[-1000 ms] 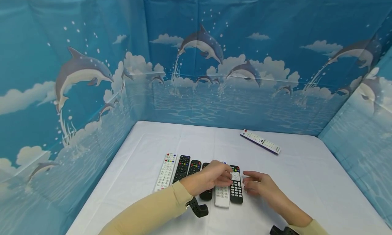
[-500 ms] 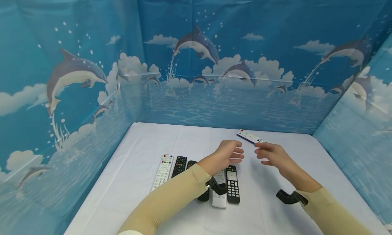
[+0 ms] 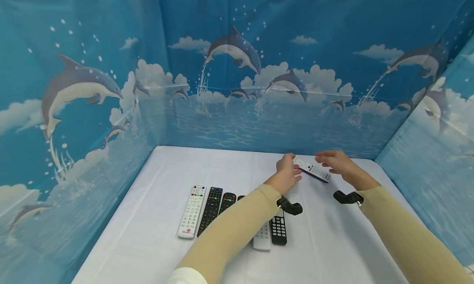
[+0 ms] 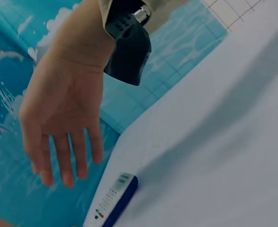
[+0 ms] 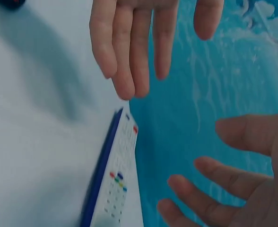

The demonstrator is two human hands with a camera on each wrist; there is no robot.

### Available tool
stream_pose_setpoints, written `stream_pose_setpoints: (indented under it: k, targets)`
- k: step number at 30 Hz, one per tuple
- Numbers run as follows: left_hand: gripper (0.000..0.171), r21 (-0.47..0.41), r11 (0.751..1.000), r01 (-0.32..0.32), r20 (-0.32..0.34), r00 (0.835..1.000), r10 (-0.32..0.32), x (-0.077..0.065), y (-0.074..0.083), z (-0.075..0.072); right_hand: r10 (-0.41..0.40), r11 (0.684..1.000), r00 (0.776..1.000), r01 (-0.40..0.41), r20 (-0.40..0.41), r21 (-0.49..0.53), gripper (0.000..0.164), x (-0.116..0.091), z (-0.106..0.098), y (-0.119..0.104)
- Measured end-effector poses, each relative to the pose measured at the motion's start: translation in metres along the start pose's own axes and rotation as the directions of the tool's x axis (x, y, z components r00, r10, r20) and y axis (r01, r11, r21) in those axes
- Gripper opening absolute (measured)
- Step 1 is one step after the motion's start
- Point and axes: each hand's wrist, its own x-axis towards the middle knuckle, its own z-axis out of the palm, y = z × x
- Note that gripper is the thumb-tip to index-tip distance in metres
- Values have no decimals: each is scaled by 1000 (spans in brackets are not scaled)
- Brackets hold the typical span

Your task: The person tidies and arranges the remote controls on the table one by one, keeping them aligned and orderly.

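A white remote control with a blue-purple side lies slanted near the table's back edge. At its left end is my left hand, fingers loosely extended; the right wrist view shows this hand's fingers above the remote's red-button end, apart from it. My right hand hovers behind the remote's right end, fingers straight and relaxed. Seen from the left wrist, my right hand holds nothing and stays clear of the remote. My right hand's thumb and fingers also spread into the right wrist view.
Several remotes stand side by side at the front: a white one, black ones, a pale grey one and a black one at the right end. My left sleeve covers part of them. A dolphin-print curtain surrounds the white table.
Both hands have left the row of remotes and moved up and away to the lone remote at the back. The head view has shifted slightly rightward.
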Motion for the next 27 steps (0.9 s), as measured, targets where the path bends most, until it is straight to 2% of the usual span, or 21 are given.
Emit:
stream_pose_setpoints:
  k: [7,12,17,21,27]
  targets:
    - [57,-80,997,1,-11,1000,-2,21,-15,8,-52,981,999,48,-16,-189,80,30,-8,22]
    - [66,-105,994,39,63,998,-32,32,-27,10,-82,954,995,60,-62,-294,80,38,-10,43]
    - [72,-167,980,105,118,989,-86,45,-38,4,-56,943,996,28,-75,-332,78,41,-9,61]
    - [70,-188,974,129,144,984,-103,54,-42,-2,-46,941,997,20,-68,-337,74,43,-5,67]
    - [71,-176,970,167,193,972,-132,56,-42,-7,-83,926,995,59,-48,-374,64,48,3,73]
